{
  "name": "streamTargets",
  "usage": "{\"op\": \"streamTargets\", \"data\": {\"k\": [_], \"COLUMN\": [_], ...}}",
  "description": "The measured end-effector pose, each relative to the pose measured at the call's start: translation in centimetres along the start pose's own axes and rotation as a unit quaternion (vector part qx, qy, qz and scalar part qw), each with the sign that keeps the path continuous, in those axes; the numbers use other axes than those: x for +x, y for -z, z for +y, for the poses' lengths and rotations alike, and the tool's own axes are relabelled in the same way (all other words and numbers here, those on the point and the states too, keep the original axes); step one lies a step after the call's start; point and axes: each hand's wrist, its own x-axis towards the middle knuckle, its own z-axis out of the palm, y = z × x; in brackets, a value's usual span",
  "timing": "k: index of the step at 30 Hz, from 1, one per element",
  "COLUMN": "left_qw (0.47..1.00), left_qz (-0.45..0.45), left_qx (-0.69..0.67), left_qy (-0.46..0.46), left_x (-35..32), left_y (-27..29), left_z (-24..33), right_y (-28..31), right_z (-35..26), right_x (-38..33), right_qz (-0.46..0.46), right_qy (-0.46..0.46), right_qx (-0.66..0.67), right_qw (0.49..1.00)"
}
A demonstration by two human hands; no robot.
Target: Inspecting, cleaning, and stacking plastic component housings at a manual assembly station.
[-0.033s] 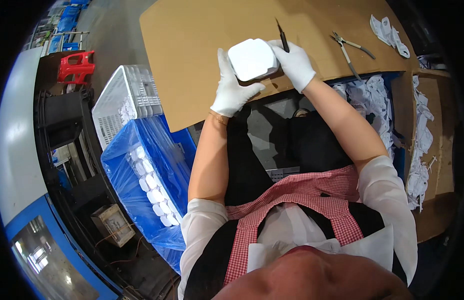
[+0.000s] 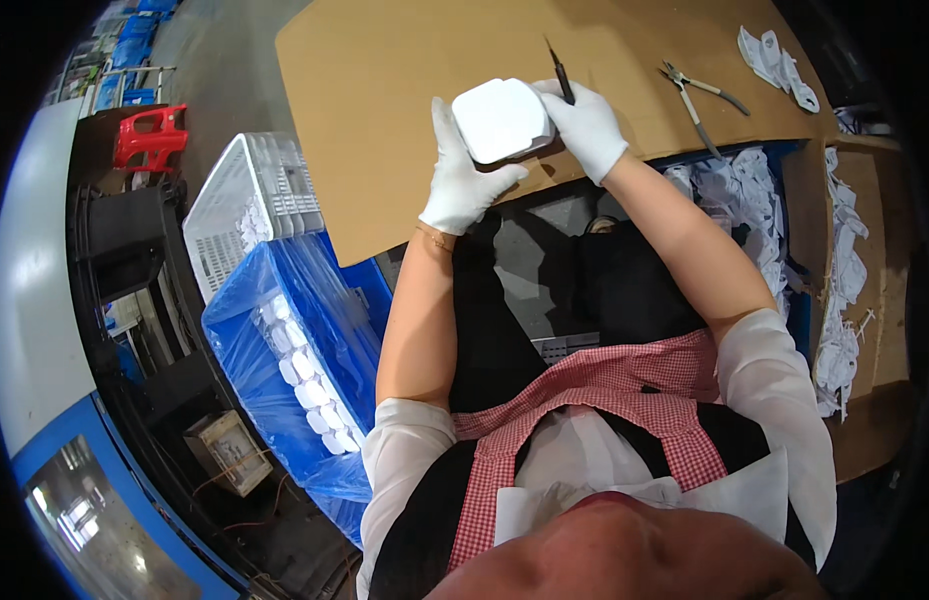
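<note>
Resting between both gloved hands above the cardboard sheet (image 2: 384, 90), a white plastic box (image 2: 500, 120) with rounded corners looks light, stiff and smooth, so probably slippery; its side edges offer the surest hold. Left hand (image 2: 462, 175) is clamped under its near edge. Right hand (image 2: 587, 125) steadies the far side, fingers closed on a thin dark tool (image 2: 560, 72). Pliers (image 2: 696, 95) lie well apart, rightward.

We are wearing white gloves on both hands, left (image 2: 462, 180) and right (image 2: 589, 125), holding a white casing (image 2: 499, 120) over a brown cardboard tabletop (image 2: 384, 90). Our apron (image 2: 604, 375) is showing red-and-white check. At lower left, a blue bin (image 2: 284, 350) is sitting beside a white crate (image 2: 246, 200) and a red stool (image 2: 149, 135).
</note>
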Motion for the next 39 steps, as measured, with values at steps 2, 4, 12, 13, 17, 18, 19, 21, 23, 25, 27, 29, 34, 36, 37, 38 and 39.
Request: {"op": "streamTargets", "data": {"k": [2, 4, 12, 13, 17, 18, 19, 21, 23, 25, 27, 29, 34, 36, 37, 38, 39], "left_qw": [0.999, 0.998, 0.998, 0.999, 0.993, 0.989, 0.989, 0.98, 0.981, 0.982, 0.986, 0.99, 0.96, 0.972, 0.978, 0.98, 0.974], "left_qz": [0.0, 0.02, 0.062, 0.052, 0.117, 0.147, 0.143, 0.198, 0.192, 0.189, 0.163, 0.124, -0.05, -0.082, -0.08, -0.078, -0.059], "left_qx": [-0.028, 0.056, -0.001, -0.009, 0.001, -0.011, -0.009, 0.001, -0.001, -0.01, -0.011, -0.04, -0.243, -0.196, -0.19, -0.183, -0.214], "left_qy": [0.02, 0.007, -0.009, -0.015, 0.024, 0.031, 0.029, 0.011, 0.004, 0.01, 0.025, 0.045, 0.132, 0.097, 0.042, -0.012, -0.033], "left_x": [0.2, 0.4, -1.0, -1.1, -1.5, -1.8, -2.3, -3.3, -4.2, -5.5, -7.2, -8.7, -12.2, -12.8, -12.7, -12.5, -12.2], "left_y": [-0.2, -0.2, 0.9, 1.1, 1.8, 1.8, 1.8, 1.7, 0.5, -0.9, -1.7, -3.1, -7.8, -9.4, -9.9, -10.2, -10.4], "left_z": [-0.1, -0.8, 0.4, 0.7, 3.0, 3.7, 4.2, 5.2, 6.1, 6.9, 7.9, 8.6, 10.4, 11.5, 11.4, 11.2, 11.3], "right_y": [0.4, 0.8, 13.4, 16.1, 26.3, 27.7, 28.2, 27.1, 26.3, 25.7, 24.1, 24.2, 20.9, 17.8, 15.9, 14.1, 12.9], "right_z": [-0.2, -1.9, -6.1, -5.3, 2.1, 6.3, 11.0, 13.7, 18.8, 24.5, 22.5, 19.5, 0.1, -4.8, -6.3, -7.5, -8.8], "right_x": [-0.1, -0.7, -7.0, -8.5, -14.9, -15.8, -17.2, -18.6, -20.8, -21.5, -20.9, -20.4, -20.2, -20.6, -20.9, -21.3, -21.6], "right_qz": [0.006, -0.015, 0.01, 0.008, 0.035, 0.04, 0.059, 0.025, -0.007, 0.002, 0.083, 0.183, 0.219, 0.143, 0.112, 0.081, 0.024], "right_qy": [-0.017, -0.025, -0.01, 0.018, -0.064, -0.071, -0.107, -0.221, -0.244, -0.182, -0.272, -0.258, -0.093, 0.082, 0.153, 0.223, 0.254], "right_qx": [-0.026, -0.102, -0.026, -0.042, -0.175, -0.207, -0.282, -0.342, -0.377, -0.419, -0.388, -0.374, -0.101, -0.158, -0.145, -0.13, -0.106], "right_qw": [0.999, 0.994, 1.0, 0.999, 0.982, 0.975, 0.952, 0.913, 0.893, 0.89, 0.876, 0.872, 0.966, 0.974, 0.971, 0.963, 0.961]}}
